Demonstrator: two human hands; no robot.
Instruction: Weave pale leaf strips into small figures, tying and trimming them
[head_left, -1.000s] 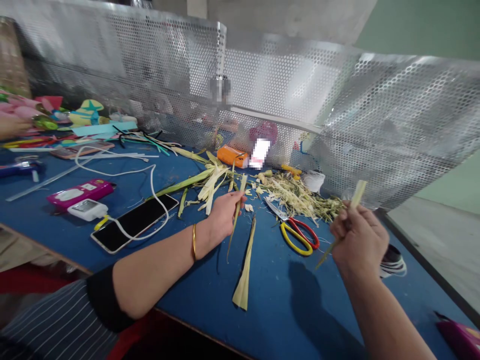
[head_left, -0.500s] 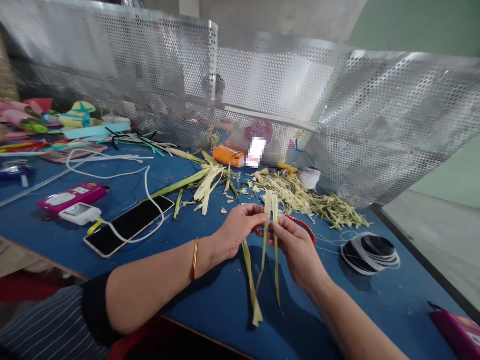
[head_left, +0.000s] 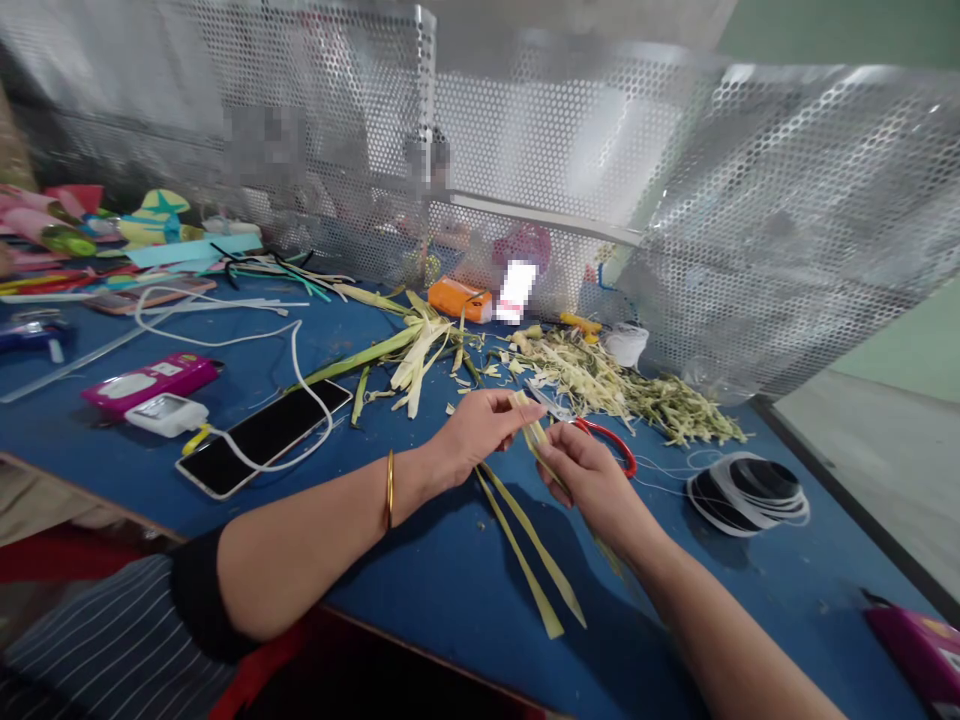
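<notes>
My left hand (head_left: 480,432) pinches the upper ends of pale green husk strips (head_left: 534,432) between thumb and fingers. Two long strip tails (head_left: 541,565) hang below it over the blue table. Close on the right, my right hand (head_left: 589,468) is closed on the same bundle a little lower down, its fingers curled round a slanting strip. Part of that strip is hidden by the fingers. Just behind my right hand lie scissors (head_left: 611,446) with red handles, their blades partly showing.
Shredded husk (head_left: 585,375) and loose husk leaves (head_left: 416,365) lie behind my hands. A spool of white line (head_left: 746,492) stands at right. A phone (head_left: 262,440) with a white cable lies left, near a magenta device (head_left: 150,382). Perforated metal panels (head_left: 540,140) border the back.
The strips held upright between my hands now slant together, with two tails swung right below my left hand. My right hand has closed round its strip, and more of the scissors shows.
</notes>
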